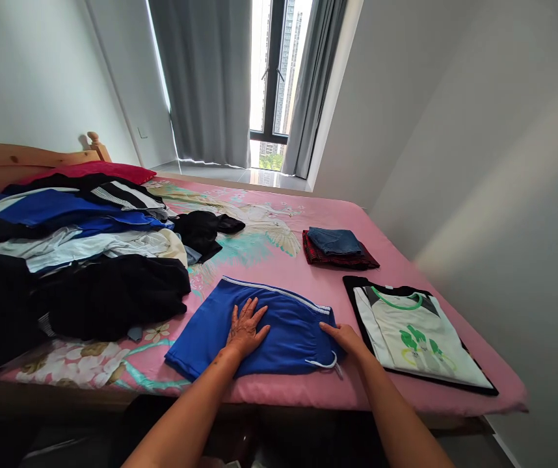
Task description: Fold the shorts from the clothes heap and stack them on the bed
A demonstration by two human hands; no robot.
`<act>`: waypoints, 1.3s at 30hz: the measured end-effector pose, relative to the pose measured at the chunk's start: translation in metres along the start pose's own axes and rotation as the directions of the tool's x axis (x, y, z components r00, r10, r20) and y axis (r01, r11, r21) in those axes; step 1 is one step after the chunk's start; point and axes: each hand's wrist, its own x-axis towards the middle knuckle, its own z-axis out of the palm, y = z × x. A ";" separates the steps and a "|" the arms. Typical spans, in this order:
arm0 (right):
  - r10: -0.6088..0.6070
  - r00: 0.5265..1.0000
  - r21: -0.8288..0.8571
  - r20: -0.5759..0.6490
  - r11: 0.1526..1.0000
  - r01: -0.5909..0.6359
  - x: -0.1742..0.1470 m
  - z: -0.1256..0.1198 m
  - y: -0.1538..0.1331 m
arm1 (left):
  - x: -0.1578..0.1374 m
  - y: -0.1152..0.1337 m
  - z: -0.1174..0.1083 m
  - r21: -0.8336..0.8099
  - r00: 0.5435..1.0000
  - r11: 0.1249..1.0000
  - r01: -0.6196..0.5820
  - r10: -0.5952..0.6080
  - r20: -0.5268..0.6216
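Note:
A pair of blue shorts (283,335) with white side stripes lies folded lengthwise on the near edge of the bed. Its waistband points right, and a white drawstring (325,362) hangs out there. My left hand (247,328) rests flat on the middle of the fabric, fingers spread. At the waistband end, my right hand (345,337) pinches the edge of the cloth; some of its fingers are hidden. Just right of that hand lies a folded white T-shirt (413,335) with a green collar and a green plant print, on top of a black garment (354,286).
A loose heap of clothes (113,279), black, blue and white, covers the bed's left side. Farther back on the right, folded denim (335,240) sits on red plaid cloth (369,258). The pink floral bedsheet (279,260) lies beneath. Wall (503,162) borders the right.

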 end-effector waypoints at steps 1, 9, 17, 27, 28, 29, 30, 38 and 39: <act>-0.008 1.000 0.040 0.021 0.999 0.007 -0.002 0.002 -0.002 | 0.000 0.000 0.000 -0.002 1.000 1.000 0.000 0.000 -0.002; 0.009 0.970 0.262 0.245 0.962 -0.076 -0.017 0.014 -0.008 | -0.004 0.000 -0.001 -0.025 1.000 1.000 0.004 -0.005 -0.024; -0.193 0.958 0.313 0.210 0.942 0.121 -0.044 0.021 -0.024 | -0.008 -0.003 0.001 -0.153 0.987 0.988 -0.020 -0.004 -0.161; -0.383 0.826 0.126 0.413 0.923 0.365 -0.148 0.034 -0.115 | 0.000 0.061 -0.101 -0.348 0.871 0.842 -0.412 0.251 -0.423; -0.385 0.819 0.093 0.424 0.919 0.384 -0.161 0.033 -0.130 | 0.002 0.067 -0.117 -0.354 0.863 0.831 -0.429 0.261 -0.434; -0.382 0.814 0.060 0.437 0.916 0.398 -0.175 0.031 -0.145 | 0.004 0.073 -0.132 -0.361 0.858 0.825 -0.436 0.258 -0.444; -0.380 0.809 0.032 0.449 0.911 0.410 -0.189 0.028 -0.159 | 0.006 0.078 -0.146 -0.373 0.856 0.819 -0.436 0.250 -0.453; -0.378 0.754 -0.219 0.536 0.801 0.557 -0.272 0.004 -0.242 | -0.015 0.116 -0.228 -0.781 0.972 0.579 -0.234 0.114 -0.207; -0.380 0.754 -0.277 0.535 0.765 0.582 -0.279 0.003 -0.247 | -0.022 0.121 -0.235 -0.836 0.984 0.520 -0.175 0.100 -0.144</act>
